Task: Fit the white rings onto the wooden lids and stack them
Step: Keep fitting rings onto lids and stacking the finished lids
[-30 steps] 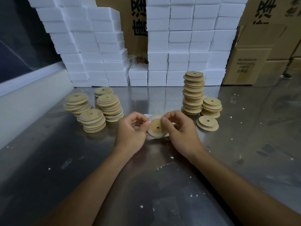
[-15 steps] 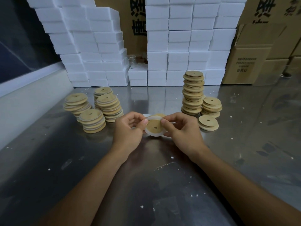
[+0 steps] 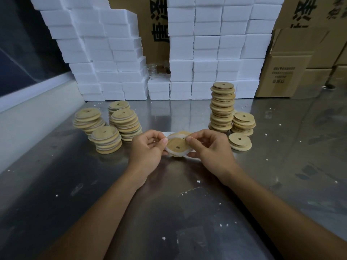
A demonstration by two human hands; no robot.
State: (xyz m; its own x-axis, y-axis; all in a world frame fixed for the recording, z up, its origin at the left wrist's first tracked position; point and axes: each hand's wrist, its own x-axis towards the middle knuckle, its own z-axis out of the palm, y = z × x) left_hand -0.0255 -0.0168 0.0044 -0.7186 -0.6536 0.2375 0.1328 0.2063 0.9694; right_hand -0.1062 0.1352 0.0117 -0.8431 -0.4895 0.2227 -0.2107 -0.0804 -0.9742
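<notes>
Nearest the camera, two bare forearms reach in from 7 and 5 o'clock over a steel table [image 3: 187, 212] flecked with small white crumbs. At the centre of the view the left hand [image 3: 148, 149] and the right hand [image 3: 210, 147] meet just above the table. Both have their fingers curled, pinching one wooden lid [image 3: 177, 146] from either side, each thumb tip pressed on its upper rim. The lid is a pale round disc with a small centre hole, tilted so its face looks toward the camera. A white ring [image 3: 180, 153] wraps its lower edge and shows again along the top; whether it is fully seated all round cannot be told. Just behind the hands at 12 o'clock another white ring and a lid edge peek out, mostly hidden by the fingers.

At 3 o'clock of the hands, close by, lies a short pile of two lids [image 3: 240, 142]. Beyond it at 2 o'clock stands a medium stack [image 3: 243, 123], touching or nearly touching a tall leaning stack [image 3: 222, 107] at 1 o'clock. At 9 to 10 o'clock four left stacks [image 3: 116, 126] cluster together, white rings showing between their lids.

Farthest off, white foam blocks [image 3: 206, 53] are piled in a wall, with cardboard boxes [image 3: 293, 62] behind and at 2 o'clock.
</notes>
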